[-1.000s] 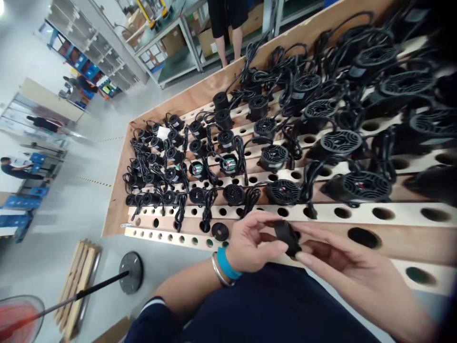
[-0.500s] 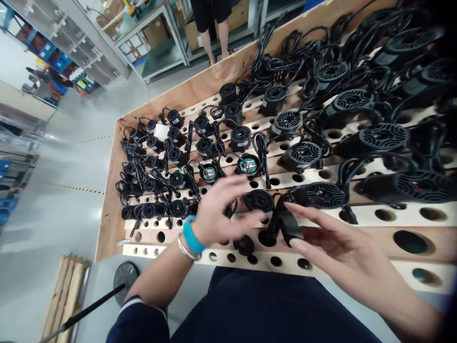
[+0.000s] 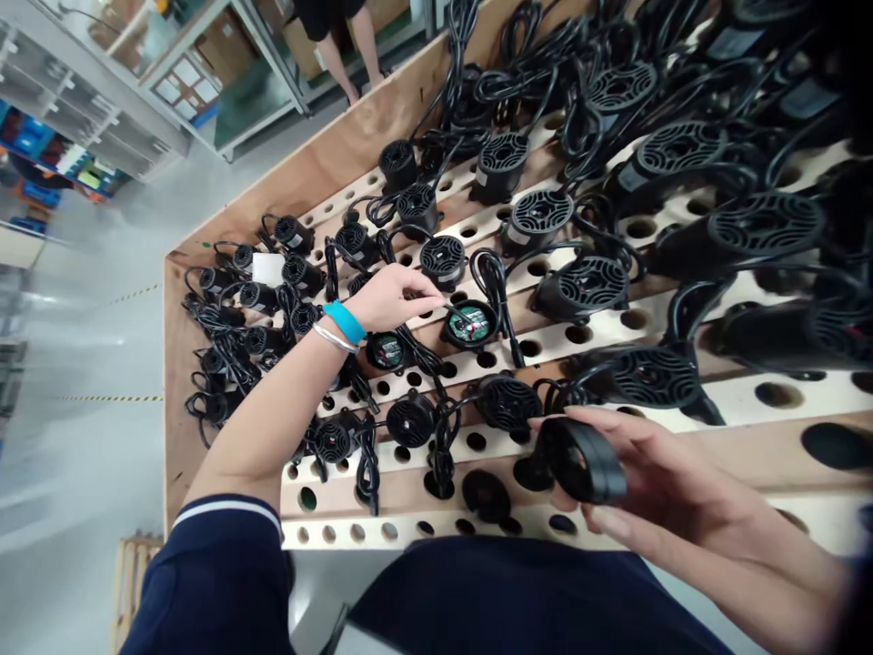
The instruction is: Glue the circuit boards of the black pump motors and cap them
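Note:
My right hand [image 3: 655, 482] holds a black round cap [image 3: 592, 459] between thumb and fingers, its hollow side turned to the left. My left hand [image 3: 396, 300], with a blue wristband, has its thumb and forefinger pinched on a thin black cable at an uncovered round black housing [image 3: 470, 324]. Inside that housing a green circuit board and red wire show. Just left of it, below my left wrist, stands a second uncovered housing [image 3: 387, 350] with a green board. A grille-topped unit [image 3: 508, 402] lies between my hands, and a loose black round piece [image 3: 486, 496] rests nearer me.
Several black grille-topped units with coiled cables [image 3: 495, 291] fill the wooden rack of drilled slats [image 3: 341, 532]. Its plywood side wall [image 3: 327, 150] runs along the far edge. A white block [image 3: 268, 269] lies on units at the left. A person's legs [image 3: 337, 68] stand beyond.
My left hand has moved up and away from me to the uncovered housing and closed its fingertips there. My right hand has turned the cap, so its hollow shows. The camera view has shifted.

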